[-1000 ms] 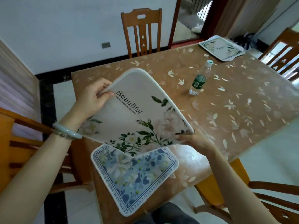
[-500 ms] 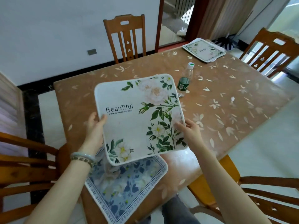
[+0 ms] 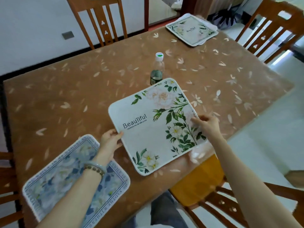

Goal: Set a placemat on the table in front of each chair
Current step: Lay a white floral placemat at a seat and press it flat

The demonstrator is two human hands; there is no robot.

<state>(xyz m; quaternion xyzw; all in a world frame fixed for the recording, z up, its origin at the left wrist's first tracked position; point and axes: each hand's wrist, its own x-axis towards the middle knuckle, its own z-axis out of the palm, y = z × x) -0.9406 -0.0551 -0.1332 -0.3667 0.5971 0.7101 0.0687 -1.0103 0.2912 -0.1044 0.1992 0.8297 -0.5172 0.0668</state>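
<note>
A white placemat [image 3: 153, 129] with green leaves and the word "Beautiful" lies low over the near edge of the brown table [image 3: 69, 99], in front of the chair with a yellow seat [image 3: 199, 180]. My left hand [image 3: 111, 140] pinches its left edge. My right hand [image 3: 206, 125] grips its right edge. A blue floral placemat [image 3: 54, 183] lies flat at the near left corner, partly under my left forearm. More white floral placemats [image 3: 191, 30] sit stacked at the far right corner.
A clear water bottle [image 3: 157, 69] with a white cap stands just beyond the held mat. Wooden chairs stand at the far side [image 3: 97, 18], far right [image 3: 271, 27] and left [image 3: 6, 183]. Tiled floor lies to the right.
The white mat has come down and to the right, off the blue mat, to the table edge by the yellow-seated chair. Both hands kept their hold.
</note>
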